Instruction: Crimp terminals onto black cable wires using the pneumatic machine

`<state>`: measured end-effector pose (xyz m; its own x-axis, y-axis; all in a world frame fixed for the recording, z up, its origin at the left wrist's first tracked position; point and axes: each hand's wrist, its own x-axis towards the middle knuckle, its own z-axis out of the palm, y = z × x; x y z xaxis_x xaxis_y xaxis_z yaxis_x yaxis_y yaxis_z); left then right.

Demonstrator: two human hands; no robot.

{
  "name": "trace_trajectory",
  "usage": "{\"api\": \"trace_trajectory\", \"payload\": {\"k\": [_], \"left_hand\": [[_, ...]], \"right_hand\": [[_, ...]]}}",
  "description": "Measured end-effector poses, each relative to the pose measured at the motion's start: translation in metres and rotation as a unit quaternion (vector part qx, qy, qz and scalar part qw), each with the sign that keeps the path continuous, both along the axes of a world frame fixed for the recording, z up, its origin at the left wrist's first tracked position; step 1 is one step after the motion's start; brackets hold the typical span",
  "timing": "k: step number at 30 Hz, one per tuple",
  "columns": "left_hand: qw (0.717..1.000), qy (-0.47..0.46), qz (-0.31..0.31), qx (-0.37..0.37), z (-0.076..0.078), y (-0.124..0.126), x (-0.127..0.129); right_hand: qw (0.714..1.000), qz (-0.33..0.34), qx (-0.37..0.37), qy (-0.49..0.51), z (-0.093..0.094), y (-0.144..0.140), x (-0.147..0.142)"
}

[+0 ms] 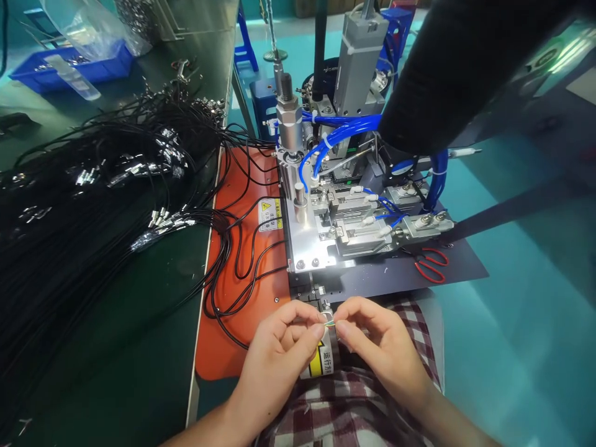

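Note:
Thin coloured wires, green, yellow and white, stretch across the small gap between my fingertips. My left hand pinches their left end between thumb and forefinger, its other fingers curled. From the right, my right hand closes thumb and fingertips on the other end. A black cable runs over the orange board and disappears behind my left hand; whether it joins these wires is hidden. Just beyond my hands stands a metal bench machine with blue air tubes. A yellow and white label shows below my fingers.
Bundled black cables with metal ends cover the dark green table at left. More cables cross the orange board. Red-handled scissors lie right of the machine. A blue tray stands far left. A thick black tube hangs upper right.

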<state>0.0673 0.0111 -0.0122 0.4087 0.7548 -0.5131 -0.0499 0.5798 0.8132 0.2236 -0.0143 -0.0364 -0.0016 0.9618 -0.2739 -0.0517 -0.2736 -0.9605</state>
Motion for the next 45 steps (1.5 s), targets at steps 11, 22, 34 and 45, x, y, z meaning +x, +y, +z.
{"api": "trace_trajectory", "payload": {"k": [11,22,34,45], "left_hand": [[1.0,0.0,0.005,-0.007,-0.002,0.001,0.0],[1.0,0.013,0.0,0.001,-0.002,0.002,-0.002],[1.0,-0.01,-0.004,0.018,-0.009,0.002,-0.005],[0.999,-0.03,-0.009,0.014,-0.009,0.002,-0.006]], "right_hand": [[0.998,0.0,-0.044,0.053,0.002,-0.001,-0.002],[0.983,-0.006,-0.057,0.175,-0.012,0.002,0.001],[0.973,0.022,-0.061,0.222,-0.014,0.004,-0.004],[0.977,0.008,-0.057,0.206,-0.014,0.005,-0.007]]}}
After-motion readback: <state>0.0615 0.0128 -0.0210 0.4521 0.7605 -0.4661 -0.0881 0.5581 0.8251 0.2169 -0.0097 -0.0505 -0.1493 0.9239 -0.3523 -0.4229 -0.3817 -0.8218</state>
